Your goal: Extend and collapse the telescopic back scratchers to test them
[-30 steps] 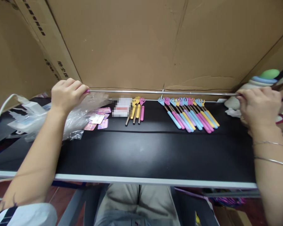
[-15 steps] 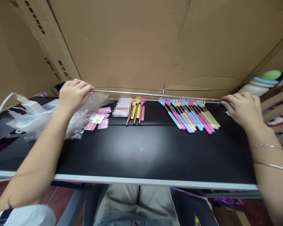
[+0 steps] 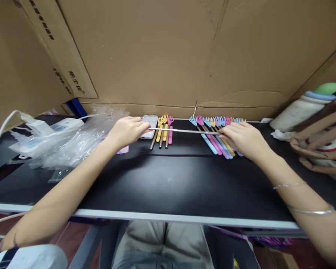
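A thin telescopic metal rod (image 3: 184, 131) runs level between my two hands above the black table (image 3: 168, 183). My left hand (image 3: 126, 130) pinches its left end, and my right hand (image 3: 242, 137) grips its right end. Under my right hand lies a row of several small back scratchers (image 3: 212, 134) with hand-shaped heads in blue, pink, yellow and purple. A smaller group of yellow and pink scratchers (image 3: 164, 130) lies just right of my left hand, beside a white phone (image 3: 149, 125).
Crumpled clear plastic bags (image 3: 70, 140) and a white charger with cable (image 3: 37, 129) lie at the left. Cardboard sheets (image 3: 168, 52) wall in the back and left. A bottle (image 3: 302, 108) and a woven bag (image 3: 322, 142) stand at the right.
The rod has been pushed together and is far shorter. Both hands have moved inward toward the middle and down over the scratchers.
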The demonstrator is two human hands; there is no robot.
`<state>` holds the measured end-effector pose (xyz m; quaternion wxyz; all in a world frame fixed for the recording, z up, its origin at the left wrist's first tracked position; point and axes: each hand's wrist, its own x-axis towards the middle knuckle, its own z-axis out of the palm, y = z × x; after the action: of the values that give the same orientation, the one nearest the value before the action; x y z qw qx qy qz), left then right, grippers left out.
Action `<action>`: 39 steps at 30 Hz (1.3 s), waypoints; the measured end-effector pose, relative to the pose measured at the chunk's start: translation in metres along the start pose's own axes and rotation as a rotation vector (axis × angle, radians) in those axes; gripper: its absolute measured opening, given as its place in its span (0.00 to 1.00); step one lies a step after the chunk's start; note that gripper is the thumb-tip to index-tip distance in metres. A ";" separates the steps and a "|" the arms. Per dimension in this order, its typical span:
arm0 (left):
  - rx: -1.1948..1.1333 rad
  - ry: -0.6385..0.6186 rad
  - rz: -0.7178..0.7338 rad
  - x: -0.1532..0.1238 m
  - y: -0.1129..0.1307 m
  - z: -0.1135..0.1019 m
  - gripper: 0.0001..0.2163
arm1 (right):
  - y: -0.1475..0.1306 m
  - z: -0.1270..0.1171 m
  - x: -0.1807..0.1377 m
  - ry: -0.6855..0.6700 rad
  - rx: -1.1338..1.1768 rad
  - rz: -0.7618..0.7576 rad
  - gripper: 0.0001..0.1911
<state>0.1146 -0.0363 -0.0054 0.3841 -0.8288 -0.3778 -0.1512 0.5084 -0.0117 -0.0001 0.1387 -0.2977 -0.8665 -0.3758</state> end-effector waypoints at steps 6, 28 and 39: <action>-0.073 0.031 0.116 0.013 0.042 -0.012 0.16 | -0.043 -0.010 0.018 0.095 0.086 -0.110 0.14; -0.115 0.185 0.136 0.023 0.073 -0.024 0.09 | -0.073 -0.021 0.029 0.108 0.178 -0.097 0.14; -0.263 0.087 0.182 0.018 0.080 -0.012 0.11 | -0.067 -0.012 0.020 0.053 0.238 -0.125 0.15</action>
<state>0.1868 -0.0703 -0.0295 0.3005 -0.8953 -0.2612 -0.1997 0.4514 -0.0482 -0.0209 0.1722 -0.2145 -0.9179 -0.2859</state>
